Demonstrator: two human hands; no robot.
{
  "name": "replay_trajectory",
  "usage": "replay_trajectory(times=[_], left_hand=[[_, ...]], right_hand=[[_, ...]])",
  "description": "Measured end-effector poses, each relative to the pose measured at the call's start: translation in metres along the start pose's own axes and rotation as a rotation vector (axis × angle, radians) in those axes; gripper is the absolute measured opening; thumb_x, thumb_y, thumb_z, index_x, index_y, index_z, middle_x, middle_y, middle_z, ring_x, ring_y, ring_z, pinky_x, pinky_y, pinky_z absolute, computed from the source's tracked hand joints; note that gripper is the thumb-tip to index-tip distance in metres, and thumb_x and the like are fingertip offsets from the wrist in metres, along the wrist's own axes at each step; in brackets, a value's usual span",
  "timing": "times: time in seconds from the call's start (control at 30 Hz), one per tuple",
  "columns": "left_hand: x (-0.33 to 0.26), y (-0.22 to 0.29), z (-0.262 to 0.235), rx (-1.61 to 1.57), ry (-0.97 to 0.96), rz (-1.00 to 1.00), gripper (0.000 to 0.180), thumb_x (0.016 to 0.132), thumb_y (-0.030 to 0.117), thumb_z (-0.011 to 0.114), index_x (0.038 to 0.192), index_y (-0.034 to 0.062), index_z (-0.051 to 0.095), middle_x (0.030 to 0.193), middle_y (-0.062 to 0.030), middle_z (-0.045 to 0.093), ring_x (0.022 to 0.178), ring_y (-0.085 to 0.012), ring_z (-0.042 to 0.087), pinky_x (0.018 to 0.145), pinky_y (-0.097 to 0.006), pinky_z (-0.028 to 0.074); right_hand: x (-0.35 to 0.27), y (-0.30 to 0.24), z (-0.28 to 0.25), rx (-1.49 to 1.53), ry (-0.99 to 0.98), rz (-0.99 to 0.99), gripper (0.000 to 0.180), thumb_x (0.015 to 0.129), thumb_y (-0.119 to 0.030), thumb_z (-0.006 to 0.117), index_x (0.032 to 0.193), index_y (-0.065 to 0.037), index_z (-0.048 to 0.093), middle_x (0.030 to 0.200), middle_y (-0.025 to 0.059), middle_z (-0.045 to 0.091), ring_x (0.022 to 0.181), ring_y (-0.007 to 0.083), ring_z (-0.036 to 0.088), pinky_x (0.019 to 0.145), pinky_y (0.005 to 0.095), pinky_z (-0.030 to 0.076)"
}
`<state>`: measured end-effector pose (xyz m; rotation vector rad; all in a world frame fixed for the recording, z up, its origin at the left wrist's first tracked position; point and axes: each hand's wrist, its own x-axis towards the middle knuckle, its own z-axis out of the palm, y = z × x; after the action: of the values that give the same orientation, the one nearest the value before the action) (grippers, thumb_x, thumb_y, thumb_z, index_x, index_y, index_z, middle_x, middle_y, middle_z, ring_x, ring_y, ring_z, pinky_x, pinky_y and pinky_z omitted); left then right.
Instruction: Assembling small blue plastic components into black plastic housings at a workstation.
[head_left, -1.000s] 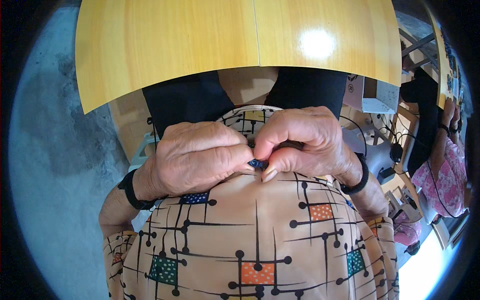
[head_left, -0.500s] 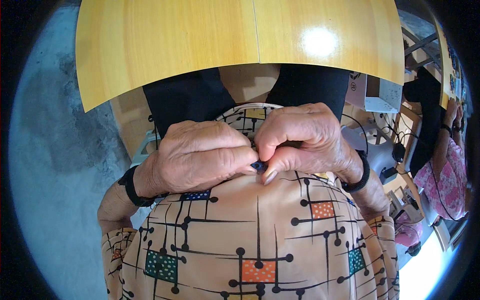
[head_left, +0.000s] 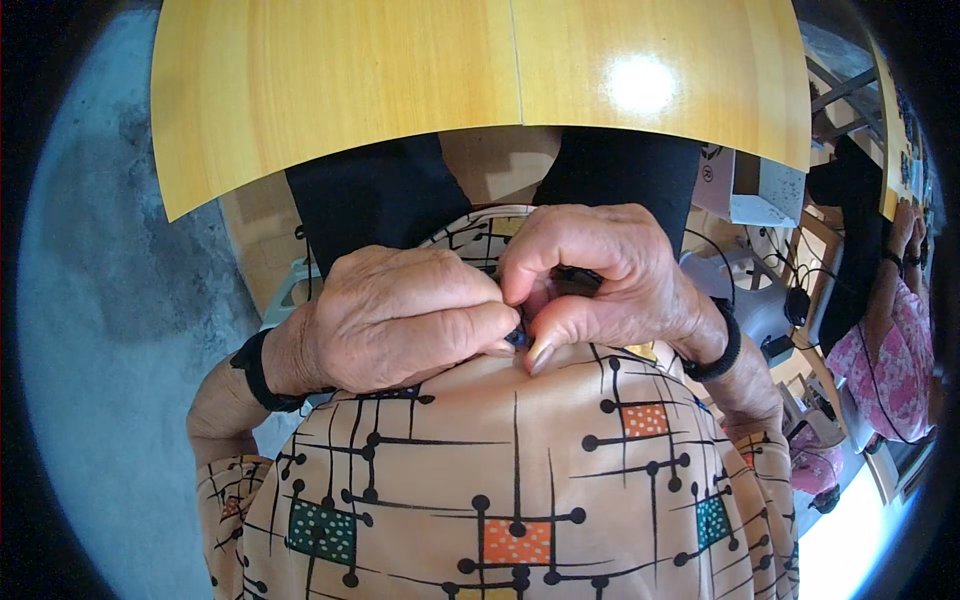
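Left hand [head_left: 410,318] pinching a small dark piece [head_left: 517,338], right hand [head_left: 610,280] curled right beside it, and whether that one grips I can't tell! The piece sits between the two hands, above the patterned shirt [head_left: 450,415], near the yellow tabletop [head_left: 340,80].

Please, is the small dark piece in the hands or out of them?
In. The small dark piece shows partly between the fingertips of the left hand and the thumb of the right hand; fingers hide the rest.
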<state>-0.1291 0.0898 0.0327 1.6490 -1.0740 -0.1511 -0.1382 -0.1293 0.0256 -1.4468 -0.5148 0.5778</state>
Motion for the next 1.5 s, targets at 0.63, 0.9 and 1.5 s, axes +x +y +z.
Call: replay_trajectory(times=[0.63,0.9,1.5], left_hand=[[0.001,0.000,-0.007,0.135,-0.005,-0.024,0.027,0.060,0.012,0.080,0.084,0.0070,0.070,0.078,-0.0008,0.056,0.064,-0.0149,0.053,0.052,-0.026,0.043],[-0.005,-0.005,-0.002,0.128,0.074,-0.020,0.027,0.061,0.010,0.079,0.086,0.0052,0.071,0.080,-0.0014,0.053,0.066,-0.0161,0.053,0.054,-0.027,0.044],[0.004,-0.008,-0.001,0.267,0.086,0.118,0.029,0.060,0.010,0.076,0.087,0.0021,0.071,0.079,-0.0014,0.056,0.067,-0.0173,0.054,0.058,-0.030,0.045]], right_hand=[[0.007,0.007,-0.001,0.101,-0.085,-0.043,0.047,0.068,-0.032,0.080,0.098,0.001,0.066,0.079,0.0049,0.064,0.061,0.0120,0.058,0.056,0.0247,0.046],[0.005,0.004,0.002,0.218,-0.018,0.059,0.041,0.068,-0.027,0.080,0.095,0.001,0.066,0.076,0.0071,0.064,0.070,0.0166,0.062,0.062,0.0267,0.049],[0.006,0.013,-0.002,0.107,-0.034,-0.023,0.043,0.071,-0.026,0.077,0.102,0.002,0.066,0.085,0.0089,0.067,0.076,0.0169,0.064,0.067,0.0266,0.050]])
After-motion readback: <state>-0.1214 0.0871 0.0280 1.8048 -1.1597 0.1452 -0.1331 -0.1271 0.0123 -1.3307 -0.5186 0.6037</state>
